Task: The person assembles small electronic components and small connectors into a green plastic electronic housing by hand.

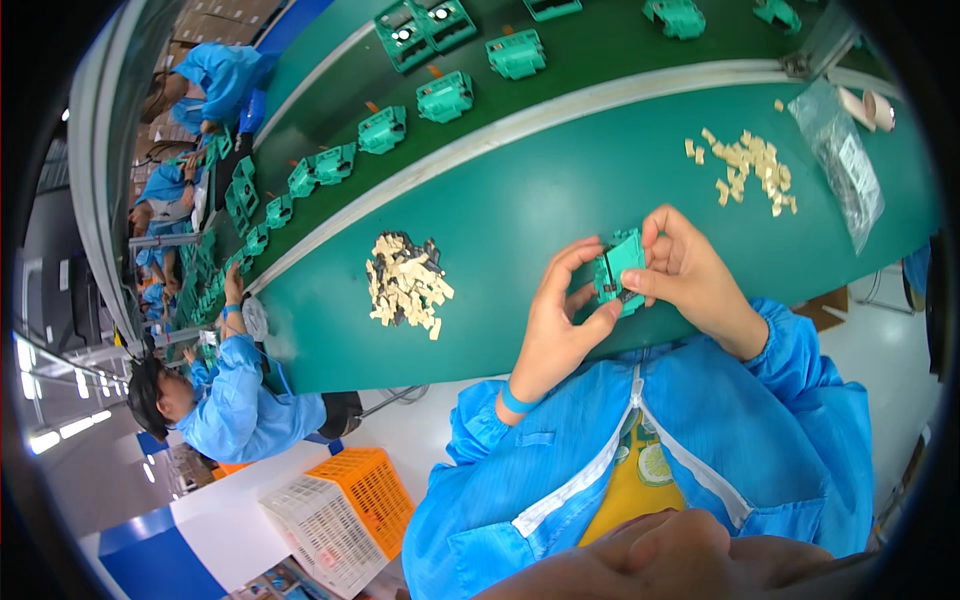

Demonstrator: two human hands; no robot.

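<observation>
Between my two hands, above the near edge of the green table, is a green plastic housing [625, 262] with a dark strip across it. My left hand [566, 312] grips its left side, thumb at the lower edge. On the right side, my right hand [687, 262] holds it, with the thumb pressed on its face near a small dark part. To the left lies a pile of cream and black small pieces [405, 280]. Farther off to the right, small cream pieces [752, 168] are scattered on the tabletop.
Beyond a pale rail [520, 118], a conveyor carries several green housings [445, 97]. A clear plastic bag [842, 160] lies at the far right beside a tape roll [880, 112]. Co-workers in blue [245, 385] work along the left. Orange and white crates [365, 500] stand below.
</observation>
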